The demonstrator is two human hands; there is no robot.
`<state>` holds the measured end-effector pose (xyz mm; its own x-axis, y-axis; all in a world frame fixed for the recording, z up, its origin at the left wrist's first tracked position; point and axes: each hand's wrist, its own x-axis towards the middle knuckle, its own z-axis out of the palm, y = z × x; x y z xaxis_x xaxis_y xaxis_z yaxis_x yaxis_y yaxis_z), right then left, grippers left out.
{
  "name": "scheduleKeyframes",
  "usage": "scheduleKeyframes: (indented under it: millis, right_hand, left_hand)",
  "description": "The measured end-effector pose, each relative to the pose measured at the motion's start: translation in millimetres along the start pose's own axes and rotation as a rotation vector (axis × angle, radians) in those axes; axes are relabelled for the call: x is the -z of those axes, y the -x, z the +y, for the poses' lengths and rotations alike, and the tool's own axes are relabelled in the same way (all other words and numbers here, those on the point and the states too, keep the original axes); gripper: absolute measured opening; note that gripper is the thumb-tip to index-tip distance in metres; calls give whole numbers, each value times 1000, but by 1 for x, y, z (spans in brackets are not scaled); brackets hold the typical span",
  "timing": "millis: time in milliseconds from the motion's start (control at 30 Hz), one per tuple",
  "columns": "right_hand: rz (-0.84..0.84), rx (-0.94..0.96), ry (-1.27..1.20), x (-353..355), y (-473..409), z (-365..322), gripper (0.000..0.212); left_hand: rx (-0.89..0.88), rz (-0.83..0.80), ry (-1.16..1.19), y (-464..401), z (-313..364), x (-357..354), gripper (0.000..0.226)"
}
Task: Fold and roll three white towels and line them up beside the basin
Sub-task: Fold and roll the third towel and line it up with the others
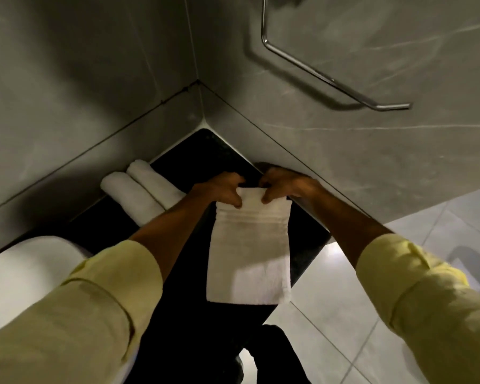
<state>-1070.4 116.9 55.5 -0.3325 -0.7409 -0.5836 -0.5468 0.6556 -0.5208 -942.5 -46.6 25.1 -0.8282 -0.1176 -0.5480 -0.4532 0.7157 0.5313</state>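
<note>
A folded white towel (248, 253) lies lengthwise on the black counter (183, 300), its near end reaching the counter's front edge. My left hand (222, 191) and my right hand (284, 185) both pinch its far end, where a small roll has started. Two rolled white towels (143, 192) lie side by side at the back left, touching each other, against the wall. The white basin (25, 270) sits at the left, partly hidden by my left sleeve.
Grey tiled walls meet in a corner behind the counter. A chrome towel rail (330, 79) juts from the right wall above my hands. Light floor tiles (344, 328) lie beyond the counter's right edge.
</note>
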Motion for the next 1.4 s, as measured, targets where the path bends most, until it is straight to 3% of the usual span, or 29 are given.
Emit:
scheduleKeyframes:
  millis: [67, 167, 267, 300, 400, 467, 567, 667, 767, 867, 1000, 1133, 1267, 1300, 1400]
  right_hand:
    - [153, 32, 95, -9, 7, -5, 32]
    - [427, 23, 429, -42, 25, -13, 32]
    - [519, 77, 606, -99, 49, -7, 30]
    - [542, 101, 629, -115, 56, -3, 35]
    - [528, 59, 635, -147, 61, 6, 52]
    - [433, 17, 568, -141, 61, 1, 43]
    - [530, -15, 511, -111, 52, -7, 27]
    - [486, -125, 450, -85, 37, -13, 43]
    - [313, -197, 409, -70, 33, -14, 57]
    - [253, -188, 377, -67, 43, -12, 56]
    - [393, -172, 409, -86, 63, -12, 42]
    - [644, -105, 587, -153, 87, -4, 47]
    - [619, -70, 662, -215, 103, 7, 58]
    - [607, -73, 655, -216, 106, 4, 54]
    - [630, -112, 548, -186, 109, -17, 44]
  left_hand:
    - [-57, 129, -96, 8, 3, -4, 48]
    - [-86, 375, -325, 24, 7, -21, 28]
    - [-154, 539, -389, 41, 2, -63, 33]
    - [-177, 525, -389, 46, -2, -77, 41]
    - [-58, 284, -498, 65, -3, -107, 62]
    - [-7, 230, -564, 67, 1, -108, 60]
    - [-34, 301, -565, 58, 7, -87, 41]
    - [3, 430, -457, 48, 17, -53, 31]
    - [68, 266, -408, 44, 29, -35, 44]
    - [111, 177, -263, 47, 29, -29, 41]
    - [-22, 329, -296, 63, 17, -55, 28]
    - [-115, 496, -600, 96, 7, -116, 41]
    - [-152, 440, -709, 117, -2, -157, 50]
    - [-129, 399, -708, 119, 0, -156, 51]
    - [-70, 483, -560, 117, 13, -131, 50]
